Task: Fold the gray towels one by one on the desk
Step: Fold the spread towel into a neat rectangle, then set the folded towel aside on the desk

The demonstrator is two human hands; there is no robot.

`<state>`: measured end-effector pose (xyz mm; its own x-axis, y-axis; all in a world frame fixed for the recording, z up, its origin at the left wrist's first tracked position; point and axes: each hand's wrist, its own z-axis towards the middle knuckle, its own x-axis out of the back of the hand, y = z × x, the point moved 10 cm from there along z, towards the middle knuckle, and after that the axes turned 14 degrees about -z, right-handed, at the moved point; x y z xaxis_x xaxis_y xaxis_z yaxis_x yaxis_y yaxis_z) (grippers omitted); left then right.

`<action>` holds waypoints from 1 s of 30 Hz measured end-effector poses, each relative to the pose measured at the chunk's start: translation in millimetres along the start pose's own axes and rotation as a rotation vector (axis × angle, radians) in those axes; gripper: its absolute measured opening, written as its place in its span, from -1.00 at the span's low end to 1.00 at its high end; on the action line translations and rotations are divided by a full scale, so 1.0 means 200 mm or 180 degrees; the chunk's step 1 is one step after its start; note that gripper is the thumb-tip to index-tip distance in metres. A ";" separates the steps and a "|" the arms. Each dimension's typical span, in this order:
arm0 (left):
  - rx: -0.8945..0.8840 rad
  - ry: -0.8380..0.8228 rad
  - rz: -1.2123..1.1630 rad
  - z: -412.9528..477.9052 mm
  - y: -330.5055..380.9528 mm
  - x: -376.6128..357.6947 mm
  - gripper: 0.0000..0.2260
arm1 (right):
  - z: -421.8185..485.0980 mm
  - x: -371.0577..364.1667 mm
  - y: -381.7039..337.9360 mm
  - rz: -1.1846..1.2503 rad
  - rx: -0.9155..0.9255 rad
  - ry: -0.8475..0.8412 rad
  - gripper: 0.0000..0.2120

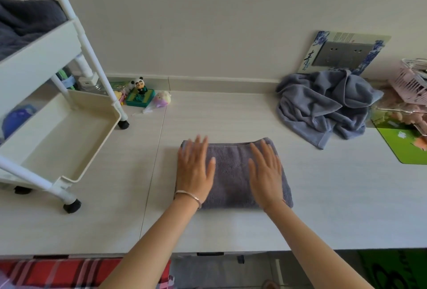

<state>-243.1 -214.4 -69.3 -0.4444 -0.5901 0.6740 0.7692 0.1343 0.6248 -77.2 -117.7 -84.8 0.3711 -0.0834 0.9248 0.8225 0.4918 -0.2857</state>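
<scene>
Folded towel (233,173): gray, one, a flat rectangle at desk (323,196) centre, near the front edge.
Left hand (195,168): palm down on the towel's 9 o'clock side; fingers straight, slightly spread, tips toward 12 o'clock; gripping nothing.
Right hand (265,173): palm down on the 3 o'clock side; fingers extended, close together, pressing flat; gripping nothing.
Arms: two, bare, reaching in from 6 o'clock; bracelet (188,196) on the left wrist.
Unfolded towels (323,106): gray-blue crumpled heap at 2 o'clock, well apart from the folded one; count inside the heap unclear.
Cart (57,127): white, wheeled, at 9–10 o'clock; dark cloth (25,22) in its upper tray.
Figurines (141,92): small cluster at 11 o'clock, by the wall.
</scene>
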 end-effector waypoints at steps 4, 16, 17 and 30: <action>0.0240 -0.0970 0.0495 -0.07 -0.03 -0.34 -0.51 | -0.03 -0.28 -0.13 -0.0424 0.0450 -0.0834 -0.34; 0.1077 -0.1129 0.0725 -0.06 -0.36 -0.37 -0.23 | 0.11 -0.33 0.22 -0.0900 0.0016 -0.0916 -0.25; 0.1096 -0.1171 0.0729 -0.07 -0.36 -0.38 -0.23 | 0.12 -0.34 0.27 -0.0905 -0.0154 -0.0943 -0.28; 0.2352 -0.0561 -0.0662 -0.22 -0.47 -0.07 -0.14 | -0.16 -0.17 0.61 0.1031 -0.1676 -0.1242 -0.33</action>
<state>-289.1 -253.0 -154.2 -0.6595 -0.5344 0.5286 0.1853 0.5659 0.8034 24.3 -83.8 -158.6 0.5311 0.3589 0.7676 0.8322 -0.0508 -0.5521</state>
